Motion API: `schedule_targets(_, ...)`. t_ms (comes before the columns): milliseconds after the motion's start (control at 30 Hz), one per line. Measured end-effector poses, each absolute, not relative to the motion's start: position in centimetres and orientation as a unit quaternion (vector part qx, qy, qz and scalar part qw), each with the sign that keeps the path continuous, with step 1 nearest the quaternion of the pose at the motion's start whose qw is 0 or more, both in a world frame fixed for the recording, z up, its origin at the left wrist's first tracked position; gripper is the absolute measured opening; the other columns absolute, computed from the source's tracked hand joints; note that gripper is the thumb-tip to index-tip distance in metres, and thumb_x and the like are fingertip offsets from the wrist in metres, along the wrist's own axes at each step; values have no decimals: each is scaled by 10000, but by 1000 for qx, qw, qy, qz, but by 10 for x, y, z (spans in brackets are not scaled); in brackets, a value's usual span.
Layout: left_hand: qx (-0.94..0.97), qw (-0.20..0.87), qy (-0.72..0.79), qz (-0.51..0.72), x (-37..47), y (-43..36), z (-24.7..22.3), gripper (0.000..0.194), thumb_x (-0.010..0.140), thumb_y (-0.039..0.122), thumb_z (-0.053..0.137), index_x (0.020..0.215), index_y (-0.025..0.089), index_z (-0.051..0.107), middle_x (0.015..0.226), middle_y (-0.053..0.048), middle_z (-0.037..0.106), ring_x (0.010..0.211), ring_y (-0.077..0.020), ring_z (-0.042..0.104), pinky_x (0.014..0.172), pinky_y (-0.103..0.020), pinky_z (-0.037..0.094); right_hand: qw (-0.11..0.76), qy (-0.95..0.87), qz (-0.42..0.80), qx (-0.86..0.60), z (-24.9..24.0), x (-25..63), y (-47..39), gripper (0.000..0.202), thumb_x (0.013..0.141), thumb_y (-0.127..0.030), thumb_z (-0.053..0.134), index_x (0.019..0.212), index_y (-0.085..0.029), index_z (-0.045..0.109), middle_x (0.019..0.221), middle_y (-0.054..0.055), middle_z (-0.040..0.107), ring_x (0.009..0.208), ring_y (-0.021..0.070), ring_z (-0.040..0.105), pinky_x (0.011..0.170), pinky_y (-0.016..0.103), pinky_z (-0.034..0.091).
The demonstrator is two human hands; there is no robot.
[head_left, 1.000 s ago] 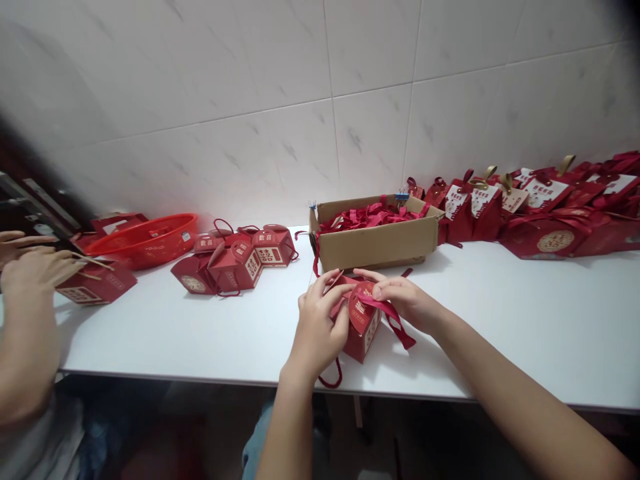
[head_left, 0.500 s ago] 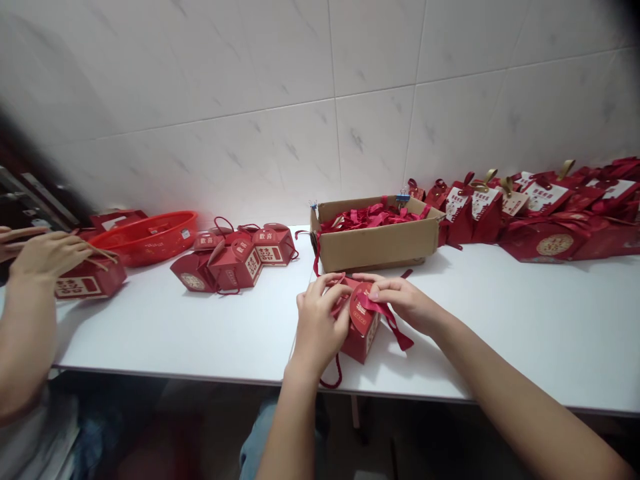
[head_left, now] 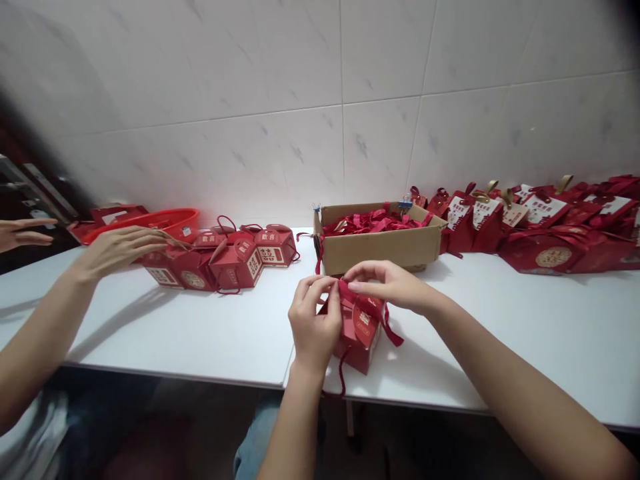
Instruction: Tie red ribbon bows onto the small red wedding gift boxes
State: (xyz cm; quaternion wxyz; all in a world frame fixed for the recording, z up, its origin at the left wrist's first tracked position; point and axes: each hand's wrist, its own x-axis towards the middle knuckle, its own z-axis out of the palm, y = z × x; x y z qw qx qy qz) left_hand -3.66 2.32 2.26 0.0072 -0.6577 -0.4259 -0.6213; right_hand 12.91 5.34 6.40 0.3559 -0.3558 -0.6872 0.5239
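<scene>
A red gift box (head_left: 357,333) with gold print stands on the table right in front of me, a red ribbon (head_left: 373,308) lying across its top flaps. At the box's upper left, my left hand (head_left: 315,323) is closed, pinching the ribbon between thumb and fingers. My right hand (head_left: 393,287) reaches over the box from the right, its thumb and curled forefinger closed at the ribbon near the left fingertips. The ribbon's loose end hangs down the box's right side. A dark red cord handle (head_left: 342,373) droops at the front, over the table's edge.
Behind the box stands a cardboard box (head_left: 383,253) full of red ribbons. Several red gift boxes (head_left: 235,263) sit to the left, by a red basin (head_left: 175,219). A co-worker's hand (head_left: 117,250) is over them. Many finished-looking red boxes (head_left: 543,250) line the right back.
My right hand has moved left toward my left hand, bringing the ribbon across the box top. The co-worker has moved a box right, up against the other boxes.
</scene>
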Motion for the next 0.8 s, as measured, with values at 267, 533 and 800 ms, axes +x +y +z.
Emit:
schedule_targets(267,-650,-3,-436,-622,-39,23,24,76,843,181,575,839,171,651,802,-25,659,722,-116,609,633,-216,482,286,-705,549,-347,77,123,54,302,695,-429,729,762,-144,654,716,21,629,619,102,530,573,232,399)
schedule_targets(533,-672,-187,-495,-518,-65,11,43,169,796,340,640,866,193,689,808,-16,720,681,-136,659,613,-216,498,392,-665,528,-353,44,115,55,333,781,-484,613,735,-157,572,660,-16,539,587,99,471,568,236,366)
schedule_targets(800,-615,-213,-519,-555,-70,15,35,215,796,362,627,837,179,732,836,-51,755,751,-187,699,655,-237,524,378,-754,403,-354,39,110,51,273,840,-390,514,680,-171,544,705,7,509,667,131,456,621,258,364)
